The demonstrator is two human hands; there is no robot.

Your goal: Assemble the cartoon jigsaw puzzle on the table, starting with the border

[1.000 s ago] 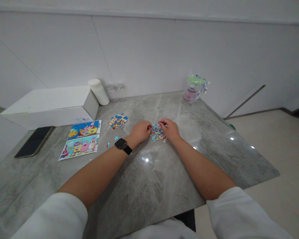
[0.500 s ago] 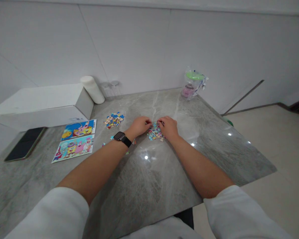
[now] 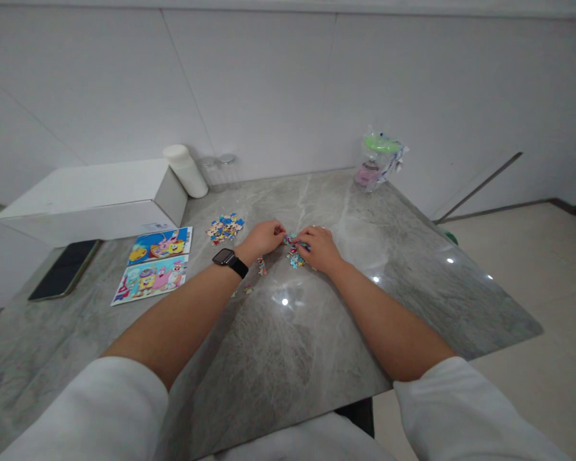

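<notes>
A small pile of jigsaw puzzle pieces [image 3: 295,258], mostly light blue with bits of red and yellow, lies between my two hands. At its left edge, my left hand [image 3: 267,237] has its fingers curled and pinched together; whatever is in them is too small to make out. My right hand [image 3: 317,246] covers the pile's right side, with thumb and fingers closed on a puzzle piece [image 3: 306,246]. A few loose pieces [image 3: 262,266] lie by my left wrist, which wears a black watch [image 3: 224,257]. Part of the pile is hidden under my right hand.
A second pile of blue and yellow pieces [image 3: 225,228] lies further left. Beside it are two cartoon picture sheets [image 3: 153,275], a phone [image 3: 66,270], a white box [image 3: 91,198], a white bottle [image 3: 186,171] and clear cups [image 3: 227,169]. A plastic-wrapped cup [image 3: 372,163] stands at the back right.
My right hand has moved left and spread further over the pile. My left hand has shifted slightly left, and more loose pieces show by its wrist. The view has shifted a little.
</notes>
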